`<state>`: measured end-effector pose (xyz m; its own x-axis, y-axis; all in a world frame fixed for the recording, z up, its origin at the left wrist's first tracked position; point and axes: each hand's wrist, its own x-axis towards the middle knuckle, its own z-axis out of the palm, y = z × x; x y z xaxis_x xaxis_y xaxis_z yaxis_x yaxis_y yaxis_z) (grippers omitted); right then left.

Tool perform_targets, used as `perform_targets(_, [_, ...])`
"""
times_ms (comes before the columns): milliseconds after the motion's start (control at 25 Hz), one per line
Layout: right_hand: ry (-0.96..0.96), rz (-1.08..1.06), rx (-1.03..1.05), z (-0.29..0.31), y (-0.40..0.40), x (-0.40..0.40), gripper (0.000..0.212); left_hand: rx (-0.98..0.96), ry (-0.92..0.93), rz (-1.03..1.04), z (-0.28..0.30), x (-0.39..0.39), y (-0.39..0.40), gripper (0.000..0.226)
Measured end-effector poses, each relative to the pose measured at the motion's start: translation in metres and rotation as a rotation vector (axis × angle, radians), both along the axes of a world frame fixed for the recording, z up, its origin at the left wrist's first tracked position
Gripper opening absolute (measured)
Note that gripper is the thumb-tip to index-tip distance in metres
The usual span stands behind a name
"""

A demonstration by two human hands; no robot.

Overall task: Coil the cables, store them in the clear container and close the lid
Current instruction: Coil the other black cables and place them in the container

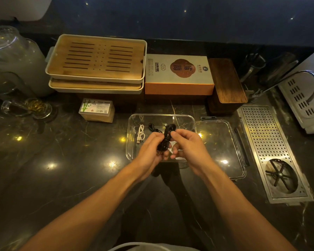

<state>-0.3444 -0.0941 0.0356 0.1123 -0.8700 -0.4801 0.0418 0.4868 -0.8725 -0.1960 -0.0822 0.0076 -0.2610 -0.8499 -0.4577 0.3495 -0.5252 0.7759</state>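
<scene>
Both hands met over the clear container [132,124], which stood open on the dark marble counter [65,178]. The left hand [150,149] was clenched around the lower part of a bundled black cable [168,136], and the right hand [187,145] pinched the same bundle near its upper loop with thumb and fingertips, the other fingers curled beneath. The bundle was held upright just above the container's middle, its top loop rising past both hands. Inside the container, toward its left side, lay a coiled white USB cable [140,134], and beside it, nearer the centre, a second black cable [153,128] rested partly hidden behind the hands. The clear lid [223,142] lay flat on the counter, touching the container's right side. To the right of the lid sat a perforated steel drain tray [266,142]. Behind the container stood stacked bamboo tea trays [98,58], an orange-sided gift box [178,73] and a dark wooden box [227,82]
</scene>
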Motion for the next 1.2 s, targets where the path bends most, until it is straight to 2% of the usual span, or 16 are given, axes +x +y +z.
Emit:
perform_targets(160, [0.025,-0.032,0.017,-0.013,-0.012,-0.002,0.017,-0.026,-0.257,0.001,-0.006,0.005,-0.012,0.024])
perform_targets(280, [0.046,-0.055,0.055,-0.026,-0.020,0.000,0.015,-0.019,-0.367,-0.034,-0.016,0.009,-0.023,0.029])
perform_targets(400, [0.084,-0.061,0.110,-0.038,-0.030,0.003,0.017,0.003,-0.425,-0.089,-0.028,0.009,-0.030,0.032])
perform_targets(680, [0.307,0.046,0.176,-0.069,-0.053,0.005,0.010,0.180,-0.483,-0.040,-0.064,-0.003,-0.049,0.020])
perform_targets(880, [0.471,0.061,0.149,-0.086,-0.073,0.001,0.015,0.185,-0.489,-0.046,-0.072,-0.011,-0.064,0.026])
perform_targets(1040, [0.567,0.063,0.066,-0.097,-0.082,0.006,0.014,0.106,-0.642,-0.102,-0.074,-0.015,-0.074,0.027])
perform_targets(1200, [0.671,0.193,0.070,-0.106,-0.088,0.009,0.014,0.063,-0.771,-0.174,-0.075,-0.014,-0.071,0.015])
